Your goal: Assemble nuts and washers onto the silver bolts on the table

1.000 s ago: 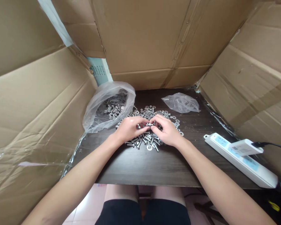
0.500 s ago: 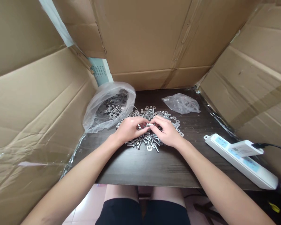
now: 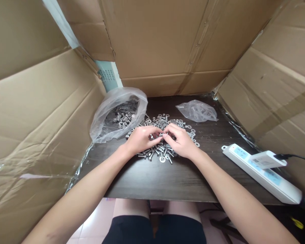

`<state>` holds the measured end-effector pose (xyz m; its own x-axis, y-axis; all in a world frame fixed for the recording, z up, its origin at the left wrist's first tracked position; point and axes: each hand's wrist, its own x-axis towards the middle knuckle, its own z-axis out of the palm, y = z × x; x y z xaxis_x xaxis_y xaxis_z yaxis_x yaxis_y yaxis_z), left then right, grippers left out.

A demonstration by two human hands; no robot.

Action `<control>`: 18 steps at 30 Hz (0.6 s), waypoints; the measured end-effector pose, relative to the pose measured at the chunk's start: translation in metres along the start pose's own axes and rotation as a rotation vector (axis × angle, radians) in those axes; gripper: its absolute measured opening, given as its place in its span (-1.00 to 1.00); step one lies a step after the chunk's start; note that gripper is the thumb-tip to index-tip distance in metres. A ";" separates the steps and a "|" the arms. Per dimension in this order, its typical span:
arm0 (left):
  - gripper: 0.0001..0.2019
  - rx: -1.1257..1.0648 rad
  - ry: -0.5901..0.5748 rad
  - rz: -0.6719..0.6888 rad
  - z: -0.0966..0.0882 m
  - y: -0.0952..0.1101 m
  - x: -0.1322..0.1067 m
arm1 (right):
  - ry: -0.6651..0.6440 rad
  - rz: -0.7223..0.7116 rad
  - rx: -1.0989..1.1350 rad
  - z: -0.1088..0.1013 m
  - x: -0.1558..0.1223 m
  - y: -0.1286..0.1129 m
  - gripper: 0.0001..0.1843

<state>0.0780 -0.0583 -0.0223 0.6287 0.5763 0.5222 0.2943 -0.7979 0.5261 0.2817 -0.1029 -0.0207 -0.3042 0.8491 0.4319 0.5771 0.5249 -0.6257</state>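
My left hand (image 3: 141, 139) and my right hand (image 3: 180, 141) meet above a pile of metal bolts, nuts and washers. Between their thumbs and fingertips is a small silver bolt (image 3: 161, 135), pinched from both sides and mostly covered by the fingers. What sits on its shank, a nut or a washer, is too small to make out. Loose bolts (image 3: 150, 155) lie just below the hands, and washers (image 3: 189, 127) spread behind and to the right. A washer (image 3: 162, 159) rests at the near edge of the pile.
An open clear plastic bag (image 3: 99, 127) with more bolts inside stands at left. A crumpled plastic bag (image 3: 198, 111) lies at back right. A white power strip (image 3: 259, 174) with a plugged-in adapter is on the right of the dark table (image 3: 152, 181). Cardboard walls (image 3: 162, 40) enclose it.
The bolt shows less between the fingertips, which have closed in around it. Both hands stay in nearly the same place; the view has shifted very slightly.
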 end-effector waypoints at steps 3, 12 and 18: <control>-0.84 -0.007 0.002 0.011 0.000 0.000 0.000 | -0.002 -0.012 0.007 0.001 0.001 0.000 -0.76; -0.84 0.004 0.011 0.012 0.000 -0.001 0.000 | -0.005 0.010 0.012 0.000 -0.001 0.000 -0.89; -0.85 -0.002 -0.002 0.015 0.001 -0.001 0.000 | -0.006 -0.006 0.003 0.002 0.000 0.001 -0.72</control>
<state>0.0782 -0.0580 -0.0239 0.6341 0.5638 0.5292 0.2834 -0.8062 0.5194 0.2811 -0.1020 -0.0227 -0.3120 0.8465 0.4314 0.5729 0.5299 -0.6253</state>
